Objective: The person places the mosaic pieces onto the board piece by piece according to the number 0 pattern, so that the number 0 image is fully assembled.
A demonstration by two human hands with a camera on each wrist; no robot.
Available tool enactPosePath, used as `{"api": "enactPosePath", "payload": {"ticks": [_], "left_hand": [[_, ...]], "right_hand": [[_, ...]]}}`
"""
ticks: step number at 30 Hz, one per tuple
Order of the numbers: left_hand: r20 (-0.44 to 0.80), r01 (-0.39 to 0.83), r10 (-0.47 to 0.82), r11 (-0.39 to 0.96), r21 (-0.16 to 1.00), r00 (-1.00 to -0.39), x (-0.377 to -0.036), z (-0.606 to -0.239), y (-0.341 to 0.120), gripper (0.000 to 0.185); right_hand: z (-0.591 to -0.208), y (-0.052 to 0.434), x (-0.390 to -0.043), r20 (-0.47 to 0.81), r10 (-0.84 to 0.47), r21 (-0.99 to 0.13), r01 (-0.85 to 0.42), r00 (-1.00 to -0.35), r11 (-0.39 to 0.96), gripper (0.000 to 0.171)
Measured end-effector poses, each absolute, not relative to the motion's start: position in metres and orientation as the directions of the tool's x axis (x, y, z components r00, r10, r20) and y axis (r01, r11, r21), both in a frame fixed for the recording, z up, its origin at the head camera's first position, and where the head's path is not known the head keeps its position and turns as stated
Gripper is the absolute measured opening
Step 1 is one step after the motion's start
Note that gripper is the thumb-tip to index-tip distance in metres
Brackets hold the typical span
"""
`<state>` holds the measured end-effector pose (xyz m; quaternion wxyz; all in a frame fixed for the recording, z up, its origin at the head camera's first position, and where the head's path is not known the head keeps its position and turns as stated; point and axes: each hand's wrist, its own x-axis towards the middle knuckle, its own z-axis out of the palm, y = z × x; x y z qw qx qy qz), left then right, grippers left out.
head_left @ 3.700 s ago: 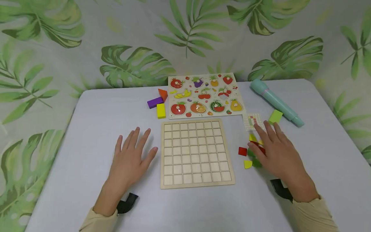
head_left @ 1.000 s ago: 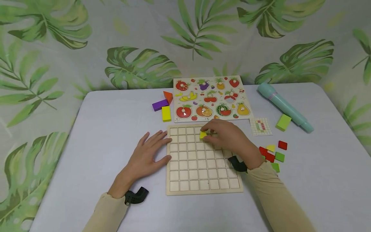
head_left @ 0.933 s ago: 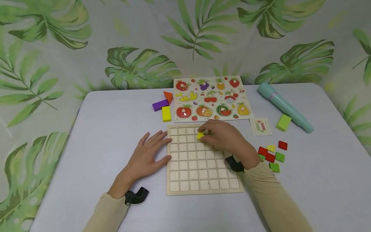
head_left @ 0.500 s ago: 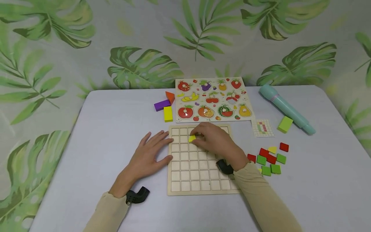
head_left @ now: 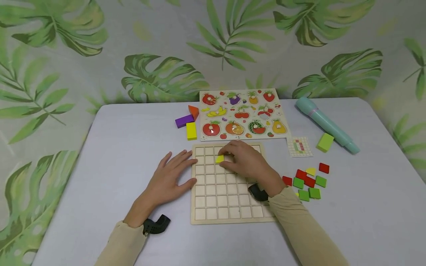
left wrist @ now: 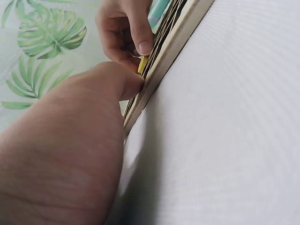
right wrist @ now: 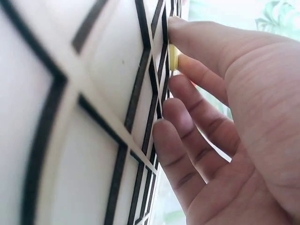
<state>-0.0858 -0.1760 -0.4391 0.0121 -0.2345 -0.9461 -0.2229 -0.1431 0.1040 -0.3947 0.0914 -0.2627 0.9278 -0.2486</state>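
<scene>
My right hand (head_left: 246, 160) pinches a small yellow tile (head_left: 219, 159) between thumb and index finger. The tile sits at a cell in the second row, third column of the pale wooden grid board (head_left: 211, 190). In the right wrist view the yellow tile (right wrist: 173, 58) shows edge-on against the grid, and the other fingers (right wrist: 171, 140) are bent beside the board. My left hand (head_left: 169, 181) lies with fingers spread, its thumb and fingertips at the board's left edge. From the left wrist, the thumb (left wrist: 133, 84) appears against the board's side.
Right of the board lie several red, green and yellow tiles (head_left: 309, 181). Behind them are a small pattern card (head_left: 300, 147), a light green block (head_left: 324, 142) and a teal toy microphone (head_left: 327, 125). A fruit puzzle (head_left: 243, 114) stands beyond the board, beside purple (head_left: 184, 121), yellow (head_left: 191, 131) and orange blocks (head_left: 193, 112).
My right hand has gone from the tile pile to the board and carried the yellow tile leftward across its upper rows. My left hand has moved right, onto the board's left edge.
</scene>
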Motion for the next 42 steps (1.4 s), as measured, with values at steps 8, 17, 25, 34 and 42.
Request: {"api": "enactPosePath", "payload": {"ticks": [8, 17, 25, 34, 42], "left_hand": [[0.126, 0.443, 0.433, 0.790, 0.424, -0.892, -0.084, -0.438, -0.177, 0.058], [0.137, 0.452, 0.438, 0.787, 0.419, -0.889, -0.084, -0.442, -0.175, 0.058], [0.154, 0.463, 0.440, 0.784, 0.413, -0.884, -0.085, -0.443, -0.175, 0.058], [0.145, 0.460, 0.442, 0.785, 0.416, -0.885, -0.085, -0.442, -0.175, 0.058], [0.145, 0.457, 0.438, 0.788, 0.412, -0.887, -0.085, -0.438, -0.176, 0.058]], "right_hand": [[-0.393, 0.102, -0.142, -0.039, -0.527, -0.494, -0.442, -0.849, 0.749, 0.032], [-0.378, 0.119, -0.133, -0.024, -0.501, -0.478, -0.431, -0.865, 0.766, 0.034], [-0.366, 0.147, -0.121, 0.019, -0.466, -0.471, -0.419, -0.885, 0.776, 0.033], [-0.360, 0.183, -0.108, 0.060, -0.413, -0.467, -0.391, -0.909, 0.793, 0.032], [-0.353, 0.223, -0.104, 0.119, -0.404, -0.488, -0.408, -0.907, 0.772, 0.033]]}}
